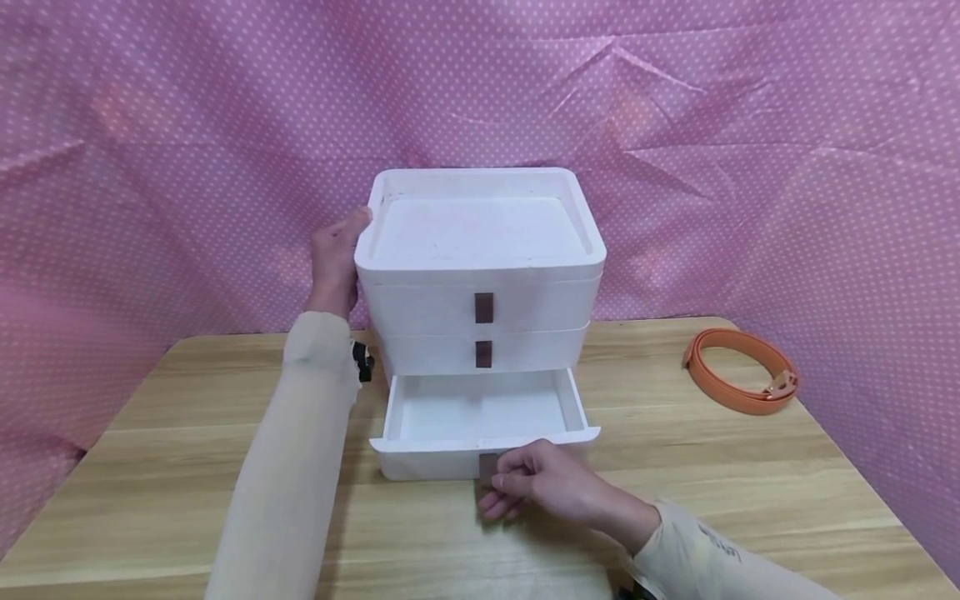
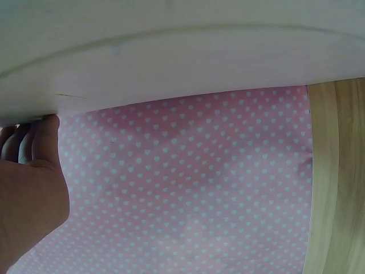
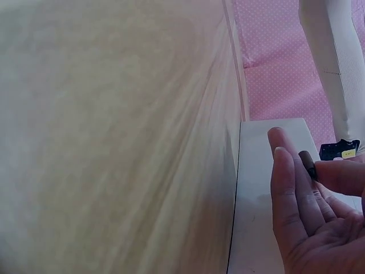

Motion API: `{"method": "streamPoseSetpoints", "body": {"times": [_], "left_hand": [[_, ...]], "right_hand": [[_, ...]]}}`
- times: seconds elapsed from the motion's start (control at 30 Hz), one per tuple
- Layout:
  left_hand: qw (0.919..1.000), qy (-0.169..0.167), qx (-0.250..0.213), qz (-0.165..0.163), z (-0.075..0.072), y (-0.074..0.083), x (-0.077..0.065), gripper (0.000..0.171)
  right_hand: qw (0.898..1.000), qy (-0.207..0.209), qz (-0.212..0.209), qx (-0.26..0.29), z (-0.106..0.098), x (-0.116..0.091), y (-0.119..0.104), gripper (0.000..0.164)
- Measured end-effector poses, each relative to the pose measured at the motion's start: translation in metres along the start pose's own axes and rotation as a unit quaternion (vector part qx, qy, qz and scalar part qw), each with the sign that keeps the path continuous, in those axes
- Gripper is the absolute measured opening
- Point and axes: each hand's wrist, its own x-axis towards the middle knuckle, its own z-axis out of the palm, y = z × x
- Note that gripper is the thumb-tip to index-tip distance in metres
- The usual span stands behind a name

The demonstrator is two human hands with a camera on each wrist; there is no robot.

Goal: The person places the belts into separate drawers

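A white drawer unit (image 1: pixel 480 308) stands on the table, its bottom drawer (image 1: pixel 480 408) pulled out and bare inside. My right hand (image 1: pixel 547 483) is at the drawer's front and pinches its brown pull tab (image 3: pixel 308 164) between thumb and fingers. The other fingers extend in front of the drawer face. Against the unit's upper left side rests my left hand (image 1: pixel 336 258), thumb at the top rim. In the left wrist view, its fingers (image 2: pixel 45 140) lie along the white wall, tips partly hidden.
An orange-brown belt (image 1: pixel 738 392), coiled in a ring with a metal buckle, lies on the table (image 1: pixel 675 467) at the right. Two upper drawers with brown tabs (image 1: pixel 483 308) are closed. A pink dotted cloth (image 1: pixel 675 167) hangs behind and along both sides.
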Motion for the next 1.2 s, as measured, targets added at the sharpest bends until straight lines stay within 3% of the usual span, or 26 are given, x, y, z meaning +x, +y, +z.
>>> {"method": "streamPoseSetpoints", "body": {"times": [0.7, 1.2], "left_hand": [[0.9995, -0.019, 0.018, -0.02, -0.002, 0.0003, -0.0007, 0.046], [0.9996, -0.02, 0.012, -0.015, -0.0021, -0.0004, -0.0007, 0.046]], "right_hand": [[1.0, -0.015, -0.018, 0.0, 0.0037, -0.0043, 0.0037, 0.02], [0.999, -0.02, -0.024, 0.012, 0.0071, -0.0079, 0.004, 0.019]]}}
